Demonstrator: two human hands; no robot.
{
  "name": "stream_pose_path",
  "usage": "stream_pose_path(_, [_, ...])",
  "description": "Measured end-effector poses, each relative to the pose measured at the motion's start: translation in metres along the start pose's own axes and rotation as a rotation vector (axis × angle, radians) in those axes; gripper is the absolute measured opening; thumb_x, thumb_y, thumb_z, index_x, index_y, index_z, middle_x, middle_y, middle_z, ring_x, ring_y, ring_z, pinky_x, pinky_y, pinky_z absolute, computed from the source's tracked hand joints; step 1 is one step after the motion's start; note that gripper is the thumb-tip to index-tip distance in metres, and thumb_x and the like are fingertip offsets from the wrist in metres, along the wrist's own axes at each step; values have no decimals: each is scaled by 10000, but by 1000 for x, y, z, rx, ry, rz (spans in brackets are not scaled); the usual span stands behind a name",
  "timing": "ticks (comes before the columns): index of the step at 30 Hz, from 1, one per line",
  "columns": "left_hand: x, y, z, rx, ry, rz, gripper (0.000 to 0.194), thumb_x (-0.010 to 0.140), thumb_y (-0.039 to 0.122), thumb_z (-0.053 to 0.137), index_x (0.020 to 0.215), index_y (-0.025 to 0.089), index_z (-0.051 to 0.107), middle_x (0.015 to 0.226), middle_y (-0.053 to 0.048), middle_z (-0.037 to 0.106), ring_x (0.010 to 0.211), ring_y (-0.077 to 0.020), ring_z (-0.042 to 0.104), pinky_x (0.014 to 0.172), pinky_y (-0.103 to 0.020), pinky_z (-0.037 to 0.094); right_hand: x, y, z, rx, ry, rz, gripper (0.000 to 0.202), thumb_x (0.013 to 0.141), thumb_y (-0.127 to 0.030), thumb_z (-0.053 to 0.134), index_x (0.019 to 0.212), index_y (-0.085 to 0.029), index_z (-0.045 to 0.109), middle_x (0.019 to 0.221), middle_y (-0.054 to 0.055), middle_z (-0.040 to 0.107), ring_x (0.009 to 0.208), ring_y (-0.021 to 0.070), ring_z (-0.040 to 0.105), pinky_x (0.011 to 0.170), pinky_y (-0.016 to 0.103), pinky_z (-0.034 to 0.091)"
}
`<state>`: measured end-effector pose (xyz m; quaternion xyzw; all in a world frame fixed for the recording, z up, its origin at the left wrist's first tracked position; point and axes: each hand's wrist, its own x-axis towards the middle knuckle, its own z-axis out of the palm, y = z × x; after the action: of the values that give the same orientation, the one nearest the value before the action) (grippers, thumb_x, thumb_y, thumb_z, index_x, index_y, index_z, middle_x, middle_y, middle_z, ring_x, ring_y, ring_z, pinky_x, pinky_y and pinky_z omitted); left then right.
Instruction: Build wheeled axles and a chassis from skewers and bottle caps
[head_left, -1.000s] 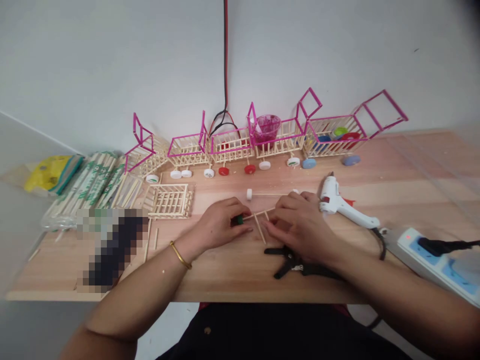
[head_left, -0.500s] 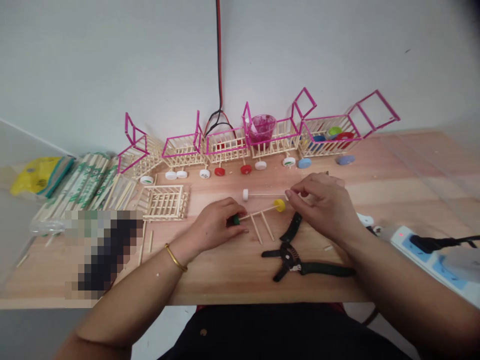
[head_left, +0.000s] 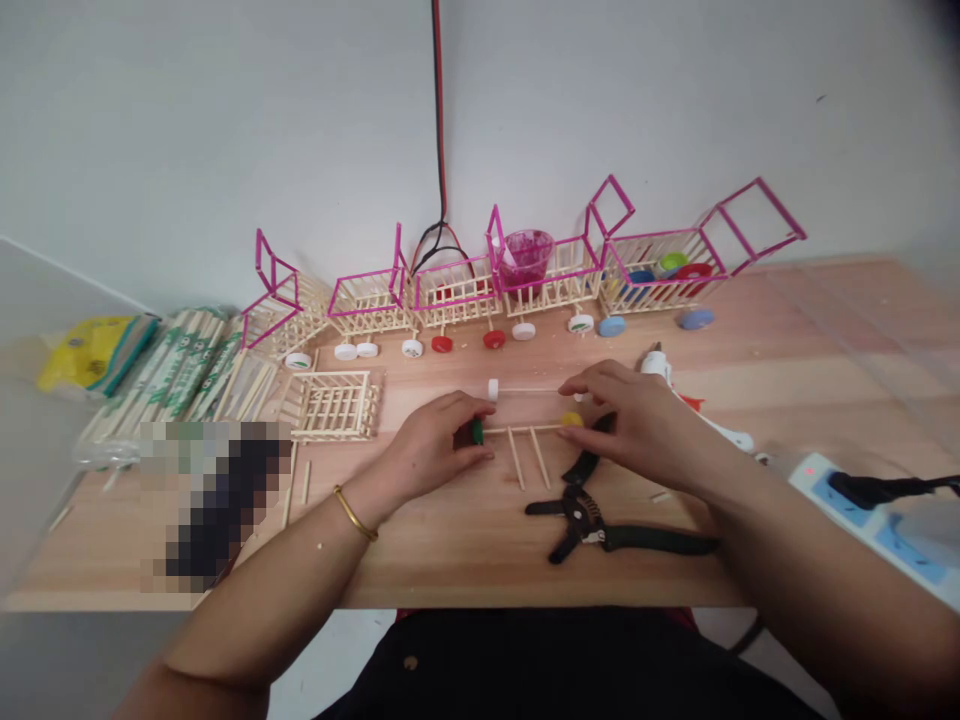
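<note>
My left hand (head_left: 431, 447) has its thumb and fingers round a green cap (head_left: 478, 432) at the left end of a thin stick. A yellow cap (head_left: 571, 420) is on the stick's right end, between the thumb and fingers of my right hand (head_left: 630, 415). Two short sticks (head_left: 516, 460) slant toward me from beneath this axle. Just behind it lies another stick with a white cap (head_left: 493, 390) at its left end; its right end is partly behind my right fingers. Black-handled pliers (head_left: 576, 515) lie open in front of my right hand.
Stick carts with pink frames (head_left: 454, 285) line the wall. A small stick basket (head_left: 334, 405) and bundled sticks (head_left: 184, 365) are at left. A white glue gun (head_left: 656, 365) lies behind my right hand, and a power strip (head_left: 862, 515) sits at right.
My right hand has come down from the white-capped stick to the yellow cap. The green-and-yellow axle now lies more level. The glue gun shows more behind my right hand.
</note>
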<state>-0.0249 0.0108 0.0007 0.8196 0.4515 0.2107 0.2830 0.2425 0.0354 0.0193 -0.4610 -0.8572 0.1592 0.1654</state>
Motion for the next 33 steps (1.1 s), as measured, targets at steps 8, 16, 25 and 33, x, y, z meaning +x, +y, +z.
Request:
stream_pose_path(8, [1, 1, 0, 25, -3, 6, 435, 750, 278, 701, 1138, 185, 527, 981, -49, 597, 864, -174, 557, 794, -331, 474, -5, 6, 1, -115, -76, -25, 307, 731, -326, 671, 1021, -256, 597, 1063, 43, 580, 938, 240, 583, 765, 396, 390])
stream_pose_path(16, [0, 1, 2, 91, -5, 34, 421, 758, 294, 692, 1132, 183, 533, 986, -57, 593, 890, -186, 556, 805, -339, 471, -2, 7, 2, -41, -26, -75, 218, 779, -327, 641, 975, -231, 627, 979, 39, 599, 913, 211, 570, 770, 364, 365])
stream_pose_path(25, [0, 2, 3, 136, -23, 68, 274, 782, 321, 664, 1002, 174, 593, 947, -56, 587, 864, -178, 550, 771, -313, 467, -2, -28, 12, -84, 62, -88, 165, 801, -322, 635, 686, -220, 696, 793, 40, 587, 815, 206, 482, 762, 389, 278])
stream_pose_path(33, [0, 2, 3, 168, -26, 83, 251, 786, 337, 655, 967, 172, 600, 926, -56, 585, 853, -181, 550, 759, -313, 462, -3, -34, 27, -210, 74, -37, 236, 809, -387, 622, 664, -222, 708, 769, 46, 562, 818, 214, 422, 737, 390, 232])
